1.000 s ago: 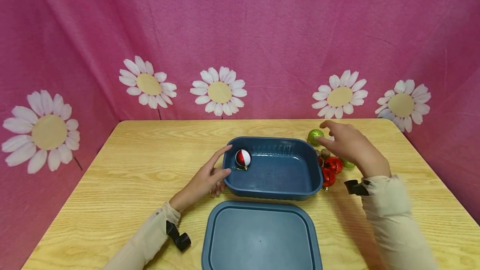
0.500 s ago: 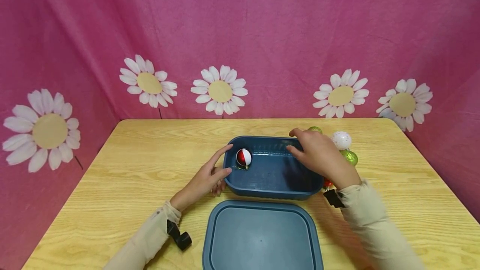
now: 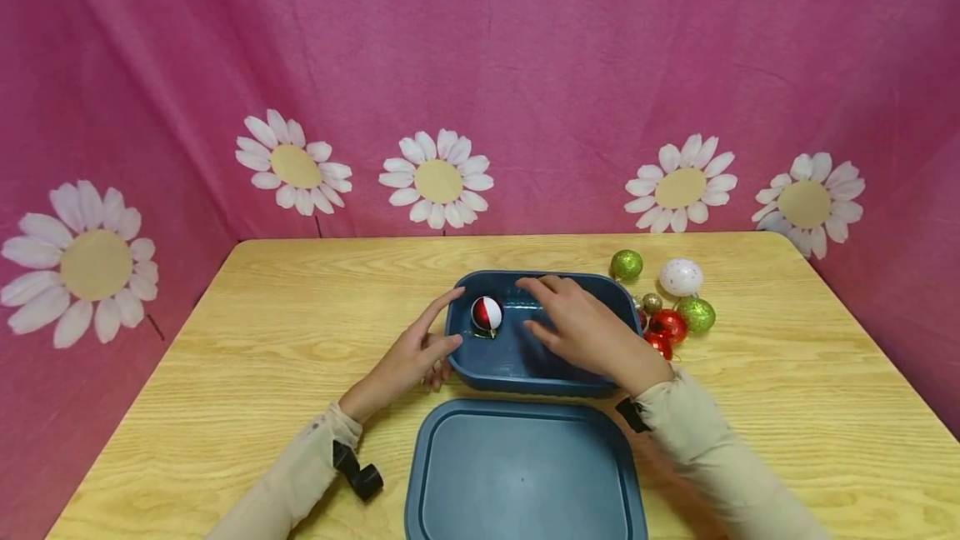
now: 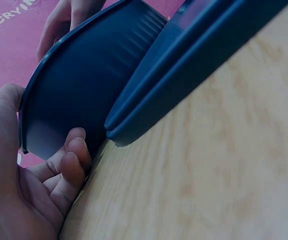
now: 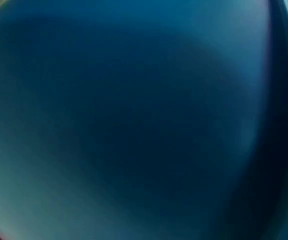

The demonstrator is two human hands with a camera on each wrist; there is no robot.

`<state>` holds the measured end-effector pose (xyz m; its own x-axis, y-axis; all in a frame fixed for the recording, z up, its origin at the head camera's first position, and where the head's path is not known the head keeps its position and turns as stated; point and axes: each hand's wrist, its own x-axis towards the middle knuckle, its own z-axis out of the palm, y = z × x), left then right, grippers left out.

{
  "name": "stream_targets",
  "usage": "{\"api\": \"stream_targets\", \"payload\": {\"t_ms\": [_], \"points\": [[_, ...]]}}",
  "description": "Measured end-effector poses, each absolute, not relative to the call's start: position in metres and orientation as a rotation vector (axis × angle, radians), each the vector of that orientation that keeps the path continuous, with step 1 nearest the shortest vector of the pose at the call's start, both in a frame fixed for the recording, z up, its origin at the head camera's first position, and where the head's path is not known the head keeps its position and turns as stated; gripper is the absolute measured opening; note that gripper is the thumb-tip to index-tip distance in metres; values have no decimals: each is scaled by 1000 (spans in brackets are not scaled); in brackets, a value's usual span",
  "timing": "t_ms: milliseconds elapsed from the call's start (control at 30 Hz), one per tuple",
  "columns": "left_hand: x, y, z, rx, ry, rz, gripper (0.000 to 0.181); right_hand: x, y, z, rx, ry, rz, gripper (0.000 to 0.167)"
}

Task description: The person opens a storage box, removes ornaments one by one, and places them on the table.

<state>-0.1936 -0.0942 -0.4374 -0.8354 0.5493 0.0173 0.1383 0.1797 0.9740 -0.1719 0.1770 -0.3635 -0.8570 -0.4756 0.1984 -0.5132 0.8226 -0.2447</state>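
A deep blue plastic box (image 3: pixel 536 387) stands without its lid, a red-and-white Christmas bauble (image 3: pixel 487 315) lying at its left end inside. My left hand (image 3: pixel 405 365) grips the box's left end, index finger and thumb at the rim. In the left wrist view its other fingers (image 4: pixel 70 167) curl against the outer wall. Over the box's right half hovers my right hand (image 3: pixel 581 327), thumb and index finger spread apart, short of the bauble. Nothing shows between them; the other fingers are hidden. Only blurred blue plastic fills most of the right wrist view.
The grey-blue lid (image 3: pixel 525 473) lies flat in front of the box. Right of the box sit more baubles: green glittery (image 3: pixel 627 265), white speckled (image 3: pixel 681 277), another green one (image 3: pixel 697 315), shiny red ones (image 3: pixel 667 326) and a small gold one (image 3: pixel 652 302).
My right hand has moved left from above the bauble pile to over the box, leaving the white bauble in view. My left hand, the box and the red-and-white bauble have stayed put.
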Motion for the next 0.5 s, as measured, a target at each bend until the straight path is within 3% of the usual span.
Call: {"api": "stream_targets", "payload": {"t_ms": [233,500], "points": [[-193,-98,-441,645,2143,1707,59,-171,162,-378,877,-2888,527,68],[-193,-95,-440,675,2131,1706,59,-169,157,-392,964,-3007,840,56]]}}
